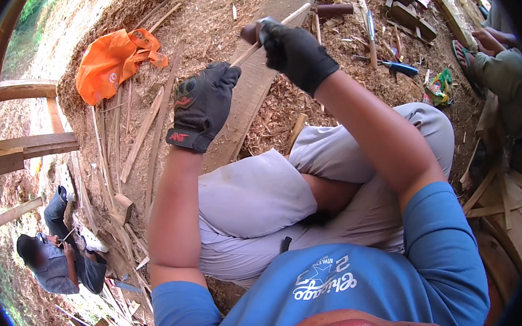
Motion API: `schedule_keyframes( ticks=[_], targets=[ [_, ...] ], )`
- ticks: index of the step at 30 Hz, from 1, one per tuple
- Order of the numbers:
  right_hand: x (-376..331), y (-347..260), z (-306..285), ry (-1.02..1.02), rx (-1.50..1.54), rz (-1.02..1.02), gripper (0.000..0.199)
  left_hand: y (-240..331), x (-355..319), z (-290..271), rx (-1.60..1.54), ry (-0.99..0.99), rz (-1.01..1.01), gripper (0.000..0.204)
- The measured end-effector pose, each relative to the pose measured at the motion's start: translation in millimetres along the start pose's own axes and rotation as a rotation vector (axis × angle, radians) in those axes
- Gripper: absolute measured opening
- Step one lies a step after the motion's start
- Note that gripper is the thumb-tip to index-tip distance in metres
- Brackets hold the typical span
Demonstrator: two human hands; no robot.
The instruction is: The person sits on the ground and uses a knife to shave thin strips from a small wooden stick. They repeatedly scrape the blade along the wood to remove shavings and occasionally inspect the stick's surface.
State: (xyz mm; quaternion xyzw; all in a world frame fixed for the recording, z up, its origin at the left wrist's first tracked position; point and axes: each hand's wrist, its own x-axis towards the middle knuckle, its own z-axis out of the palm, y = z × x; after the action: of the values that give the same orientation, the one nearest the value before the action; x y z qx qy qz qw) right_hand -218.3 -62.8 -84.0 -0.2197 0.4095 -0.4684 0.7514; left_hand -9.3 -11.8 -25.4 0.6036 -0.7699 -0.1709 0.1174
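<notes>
A thin, pale wooden stick (296, 14) slants up to the right above a wide plank (246, 110). My left hand (206, 100), in a black glove, is closed round the stick's lower end. Further up, my gloved right hand (296, 53) is closed around the stick with a small reddish-brown piece (249, 34), greyish at its edge, pressed against it. That piece looks like folded sandpaper, but its kind is not certain. The fingers of my right hand partly hide it and the middle of the stick.
An orange bag (106, 63) lies on shavings at the left, near long wooden strips (142, 135). Toward the right are a blue-handled tool (402, 68), wooden planes (412, 21) and a colourful wrapper (439, 87). One person (54, 265) sits at left; another person's leg (502, 76) shows at right.
</notes>
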Motion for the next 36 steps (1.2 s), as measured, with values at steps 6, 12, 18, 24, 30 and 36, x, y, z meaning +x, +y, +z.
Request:
schedule_keyframes(
  ticks=[6,12,18,24,30,36],
  targets=[
    [30.5,-30.5,-42.4,0.172,0.081,-0.063,0.018,2.4,-1.9,-3.7,-0.025,0.014,0.009,0.029],
    [-1.9,-4.7,-6.0,-0.072,-0.112,-0.06,0.018,-0.3,-3.4,5.9,0.027,0.026,0.03,0.03],
    [-2.4,13.8,2.7,-0.054,-0.106,0.075,0.036,3.1,-0.5,1.3,0.027,-0.018,-0.002,0.03],
    [36.0,-33.8,-56.4,0.197,0.07,-0.026,0.026,1.7,-2.9,-1.2,0.004,0.001,0.026,0.034],
    [-6.4,17.4,9.8,-0.123,-0.11,0.002,0.025,4.9,-1.0,8.8,0.057,0.014,0.024,0.034],
    [17.7,5.7,-13.0,-0.012,0.05,0.06,0.03,7.1,2.9,3.3,0.044,0.01,0.025,0.033]
  ],
)
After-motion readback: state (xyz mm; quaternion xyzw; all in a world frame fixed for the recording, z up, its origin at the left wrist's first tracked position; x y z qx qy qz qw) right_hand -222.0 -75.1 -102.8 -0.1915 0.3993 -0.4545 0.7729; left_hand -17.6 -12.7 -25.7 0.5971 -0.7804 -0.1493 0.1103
